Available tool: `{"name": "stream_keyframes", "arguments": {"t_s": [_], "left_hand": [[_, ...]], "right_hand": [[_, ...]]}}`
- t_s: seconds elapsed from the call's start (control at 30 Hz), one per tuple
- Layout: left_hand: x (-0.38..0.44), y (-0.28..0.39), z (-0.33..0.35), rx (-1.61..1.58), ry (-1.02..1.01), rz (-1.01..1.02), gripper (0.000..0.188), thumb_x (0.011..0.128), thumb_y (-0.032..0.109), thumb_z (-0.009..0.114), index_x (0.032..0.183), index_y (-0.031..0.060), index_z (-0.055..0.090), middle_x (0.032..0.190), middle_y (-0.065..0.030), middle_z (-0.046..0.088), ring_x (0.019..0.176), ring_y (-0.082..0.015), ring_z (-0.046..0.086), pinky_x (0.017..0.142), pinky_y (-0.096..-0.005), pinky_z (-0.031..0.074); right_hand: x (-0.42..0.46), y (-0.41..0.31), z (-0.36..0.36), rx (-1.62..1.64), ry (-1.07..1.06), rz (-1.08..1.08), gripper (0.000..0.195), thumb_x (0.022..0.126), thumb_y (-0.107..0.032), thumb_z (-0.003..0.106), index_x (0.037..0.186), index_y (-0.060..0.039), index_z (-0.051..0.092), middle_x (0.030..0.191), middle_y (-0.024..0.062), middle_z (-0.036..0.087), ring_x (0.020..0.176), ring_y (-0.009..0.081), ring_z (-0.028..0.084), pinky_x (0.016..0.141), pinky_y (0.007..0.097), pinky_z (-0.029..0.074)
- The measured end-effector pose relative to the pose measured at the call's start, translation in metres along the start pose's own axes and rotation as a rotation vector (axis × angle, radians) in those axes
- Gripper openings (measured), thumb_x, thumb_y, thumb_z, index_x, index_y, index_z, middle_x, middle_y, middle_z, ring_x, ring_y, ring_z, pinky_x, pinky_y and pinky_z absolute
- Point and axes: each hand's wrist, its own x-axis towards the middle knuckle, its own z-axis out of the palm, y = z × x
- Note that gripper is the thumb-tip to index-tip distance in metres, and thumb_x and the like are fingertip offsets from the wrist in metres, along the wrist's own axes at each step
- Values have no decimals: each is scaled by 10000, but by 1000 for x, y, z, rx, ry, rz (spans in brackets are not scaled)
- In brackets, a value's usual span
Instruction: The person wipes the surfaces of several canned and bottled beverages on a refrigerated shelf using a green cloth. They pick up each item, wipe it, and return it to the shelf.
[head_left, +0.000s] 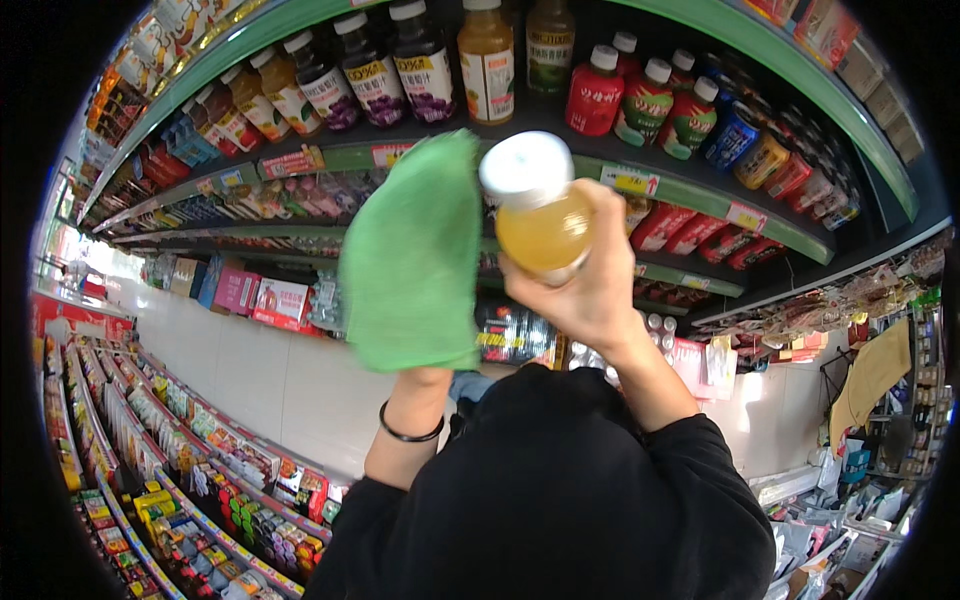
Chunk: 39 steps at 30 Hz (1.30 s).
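Observation:
A bottle of yellow juice (541, 229) with a white cap (526, 163) is in my right hand (592, 300), tilted so its cap leans up toward the camera. My fingers wrap around its body. On the left, a green cloth (412, 262), blurred by motion, covers my left hand (427, 379); only the wrist end shows below it, and the fingers are hidden. The cloth is beside the bottle, with a narrow gap between them. Both hands are up in front of a dark shelf (525, 129).
Purple grape juice bottles (424, 71), an orange-coloured juice bottle (486, 67) and red bottles (595, 94) line the shelf, with cans (731, 131) to the right. A green-edged shelf (840, 97) overhangs them. Cartons (281, 304) stand on the floor; snack racks (187, 457) are at lower left.

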Motion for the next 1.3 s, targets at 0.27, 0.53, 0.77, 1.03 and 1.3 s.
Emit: {"name": "stream_keyframes", "arguments": {"t_s": [0.27,0.53,0.77,1.03,1.3], "left_hand": [[33,28,79,-41,13,-447,488,842,37,883,1263,-12,642,1210,-81,722,1063,-159,699,946,-341,564],[31,31,88,-147,172,-452,256,897,79,809,1117,5,701,1053,-37,728,939,-123,692,850,-295,557],[42,36,71,-386,234,-523,319,958,182,651,1222,4,654,1096,-117,720,1008,-229,715,947,-366,561],[60,16,65,-823,-202,-511,522,839,323,664,1198,-54,625,1043,-198,698,985,-326,701,918,-436,576],[65,57,91,-159,221,-344,170,912,-2,729,1081,-12,711,993,-48,735,865,-125,688,785,-289,555]], "right_hand": [[-58,-6,-22,-74,-122,149,802,675,-59,883,1329,79,440,1173,279,562,1018,480,643,837,474,559],[-69,-21,-49,-205,-130,69,898,642,-118,946,1382,34,461,1245,262,593,1091,455,643,872,485,551],[-87,-34,-73,-162,-256,282,778,674,-158,918,1330,8,534,1149,220,682,991,407,708,888,423,568],[-109,-9,-46,1889,-509,871,883,780,-302,847,1478,70,455,1175,209,685,871,276,731,657,379,605],[-69,-26,-67,-56,-359,300,919,763,-278,942,1466,29,436,1296,229,618,1203,363,664,987,439,550]]}}
